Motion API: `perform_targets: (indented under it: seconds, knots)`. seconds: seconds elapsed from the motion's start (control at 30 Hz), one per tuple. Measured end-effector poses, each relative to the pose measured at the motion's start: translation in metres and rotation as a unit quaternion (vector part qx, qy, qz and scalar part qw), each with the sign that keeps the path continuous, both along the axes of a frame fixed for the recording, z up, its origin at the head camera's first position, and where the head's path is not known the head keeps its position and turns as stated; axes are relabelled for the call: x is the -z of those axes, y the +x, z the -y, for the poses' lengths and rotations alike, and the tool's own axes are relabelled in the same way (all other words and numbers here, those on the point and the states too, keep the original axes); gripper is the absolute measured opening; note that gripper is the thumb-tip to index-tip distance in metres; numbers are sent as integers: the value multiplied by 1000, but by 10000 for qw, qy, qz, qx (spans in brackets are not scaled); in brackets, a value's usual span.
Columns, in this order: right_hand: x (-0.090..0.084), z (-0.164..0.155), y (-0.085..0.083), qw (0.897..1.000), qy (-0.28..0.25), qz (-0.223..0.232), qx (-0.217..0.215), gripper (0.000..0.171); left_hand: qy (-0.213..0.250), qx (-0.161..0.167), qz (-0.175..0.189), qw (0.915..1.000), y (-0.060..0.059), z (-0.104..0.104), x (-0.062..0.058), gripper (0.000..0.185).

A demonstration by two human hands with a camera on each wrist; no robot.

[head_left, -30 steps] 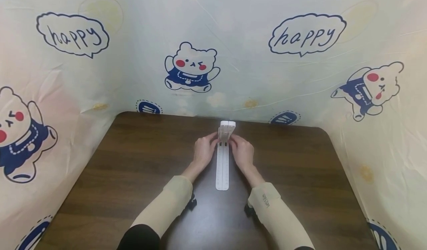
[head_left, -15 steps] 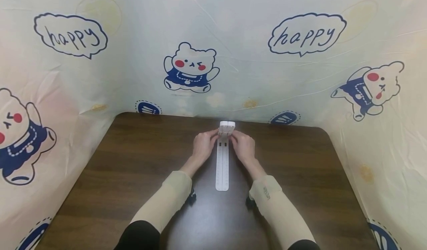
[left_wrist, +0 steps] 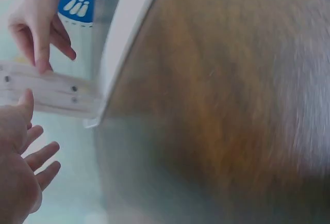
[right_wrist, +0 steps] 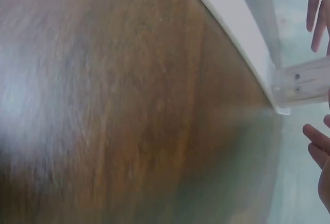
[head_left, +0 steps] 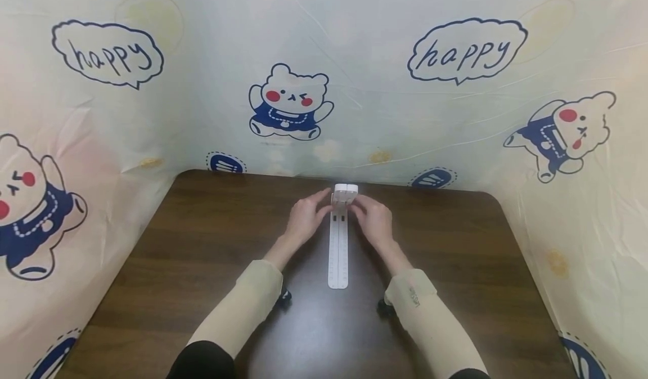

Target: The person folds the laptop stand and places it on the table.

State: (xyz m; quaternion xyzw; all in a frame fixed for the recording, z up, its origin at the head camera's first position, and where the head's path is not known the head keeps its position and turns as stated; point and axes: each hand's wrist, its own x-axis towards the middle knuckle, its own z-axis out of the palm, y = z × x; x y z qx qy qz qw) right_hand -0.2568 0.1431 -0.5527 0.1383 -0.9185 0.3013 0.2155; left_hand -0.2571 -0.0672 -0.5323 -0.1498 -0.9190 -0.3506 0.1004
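Note:
A white L-shaped device (head_left: 338, 255) stands on the table, its long flat base pointing toward me with fine marks along its edges. At the far end rises an upright part (left_wrist: 49, 90) with small dark dots, topped by a thick white head (head_left: 346, 191). My left hand (head_left: 304, 216) is just left of the upright, fingers spread and relaxed, with the thumb close to it. On the other side is my right hand (head_left: 376, 220), its fingers loosely extended near the upright; whether a fingertip touches is unclear. The right wrist view shows the upright (right_wrist: 309, 82) between both hands.
The brown wooden table (head_left: 202, 244) has rounded far corners. A pale cloth backdrop (head_left: 374, 126) with printed bears and words surrounds its back and sides, close behind the device.
Both hands have loosened and drawn apart from the upright, the left moving left and the right moving right. The device has stayed in place.

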Motion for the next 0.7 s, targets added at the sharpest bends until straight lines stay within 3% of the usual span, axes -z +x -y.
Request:
perform_targets:
  seconds: [0.2, 0.37, 0.7]
  knots:
    - [-28, -9, 14, 9988, -306, -90, -363, 39, 412, 445, -218, 9979, 15, 10, -30, 58]
    - [-57, -11, 25, 9951, -513, -593, -605, 48, 716, 791, -517, 9930, 25, 8, -54, 57]
    - [-85, -11, 38, 9870, -533, -1186, -950, 56, 596, 994, -818, 9899, 37, 6, -74, 58]
